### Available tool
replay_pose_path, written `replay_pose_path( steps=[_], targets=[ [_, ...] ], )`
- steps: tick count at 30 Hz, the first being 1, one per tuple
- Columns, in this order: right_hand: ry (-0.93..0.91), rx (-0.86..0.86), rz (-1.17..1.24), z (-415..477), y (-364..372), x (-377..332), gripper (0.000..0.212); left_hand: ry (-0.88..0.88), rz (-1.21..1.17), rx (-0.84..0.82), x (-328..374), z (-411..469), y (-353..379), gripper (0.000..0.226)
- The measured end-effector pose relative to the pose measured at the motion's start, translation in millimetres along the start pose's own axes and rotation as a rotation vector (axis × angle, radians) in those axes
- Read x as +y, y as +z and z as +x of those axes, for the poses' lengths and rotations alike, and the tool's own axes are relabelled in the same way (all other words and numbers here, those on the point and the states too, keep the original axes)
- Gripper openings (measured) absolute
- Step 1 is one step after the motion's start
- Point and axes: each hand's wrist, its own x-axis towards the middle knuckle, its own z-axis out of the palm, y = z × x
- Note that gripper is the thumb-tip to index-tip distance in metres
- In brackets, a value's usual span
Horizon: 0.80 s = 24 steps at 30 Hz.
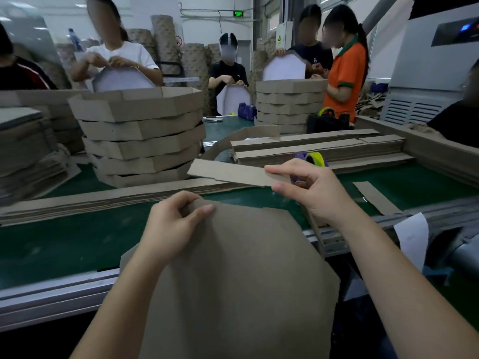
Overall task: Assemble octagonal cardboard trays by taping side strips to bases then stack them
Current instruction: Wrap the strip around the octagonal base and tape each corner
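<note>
A brown octagonal cardboard base [241, 275] stands tilted against my body at the lower centre. My left hand [173, 224] pinches its top edge. My right hand [308, 190] holds one end of a long cardboard side strip [228, 172], which hangs level just above the base's top edge and reaches to the left. A purple tape dispenser with a yellow roll [315, 159] sits right behind my right hand. A stack of finished octagonal trays [140, 136] rises on the green table to the left.
Piles of side strips [318, 149] lie behind the dispenser, and more strips [85, 203] run along the green belt [51, 244]. A second tray stack [287, 104] stands at the back. Several people work across the table. A loose strip [375, 198] lies at right.
</note>
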Motion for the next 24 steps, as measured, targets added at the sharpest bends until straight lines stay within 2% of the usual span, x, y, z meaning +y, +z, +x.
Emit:
replay_pose_path(
  steps=[7, 14, 24],
  targets=[
    [-0.037, -0.115, 0.114, 0, 3, 7, 0.033, 0.172, -0.085, 0.137, 27, -35, -19, 0.009],
    [-0.044, -0.135, 0.064, 0, 7, 9, 0.035, 0.154, -0.109, 0.199, 15, -42, -25, 0.010],
    [-0.026, -0.211, 0.047, -1, 12, 8, 0.039, 0.090, -0.159, 0.189, 11, -42, -28, 0.019]
  ],
)
